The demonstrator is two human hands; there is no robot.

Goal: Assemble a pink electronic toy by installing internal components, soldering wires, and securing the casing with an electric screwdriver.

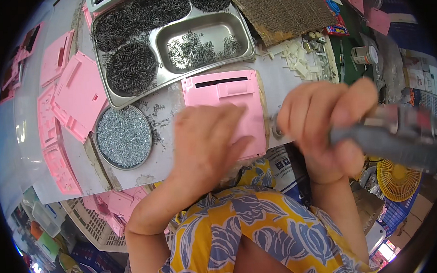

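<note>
A pink plastic panel with a dark slot along its far edge lies on the table in front of me. Over its left part is my left hand, with fingers stretched out and thumb apart; whether it presses on the panel is hard to tell. Just right of the panel, my right hand is wrapped round a grey and dark red power screwdriver, smeared by motion. Its tip end shows faintly near the panel's right edge. Beyond the panel stands a metal tray with compartments of small black springs.
A round dish of silvery screws sits left of the panel. More pink panels lie farther left, and a beige basket holds others below the table edge. Small white parts are heaped at the right, beside brown corrugated cardboard.
</note>
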